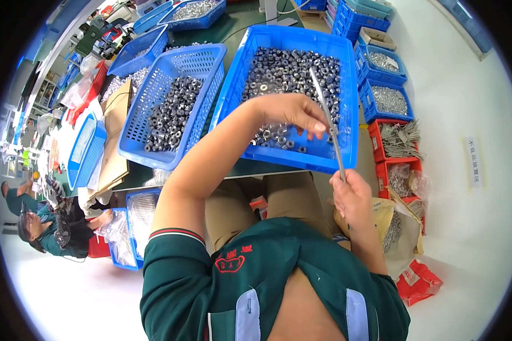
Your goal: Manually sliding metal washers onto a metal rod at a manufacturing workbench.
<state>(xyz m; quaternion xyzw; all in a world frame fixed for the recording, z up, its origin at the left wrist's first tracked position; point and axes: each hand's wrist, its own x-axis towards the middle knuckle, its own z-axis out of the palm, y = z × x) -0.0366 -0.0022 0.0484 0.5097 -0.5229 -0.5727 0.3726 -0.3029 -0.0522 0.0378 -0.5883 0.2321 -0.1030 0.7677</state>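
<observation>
My right hand (351, 193) is closed around the lower end of a thin metal rod (338, 150), which slants up and to the left over a blue plastic tray (284, 161). Beside the middle of the rod is my left hand (298, 115), its fingers bent and drawn together; whatever they may pinch is too small to make out. A small ring-like piece (333, 131) seems to sit on the rod just by those fingertips. Many small metal nuts or rings (290, 68) fill the tray, thinning out toward its near side.
A perforated blue basket (132, 128) with more dark rings stands left of the tray. Cardboard (115, 142) lies beyond it. Stacked blue bins (375, 108) and red bins (381, 149) of metal parts line the right. Another person (51, 227) sits far left.
</observation>
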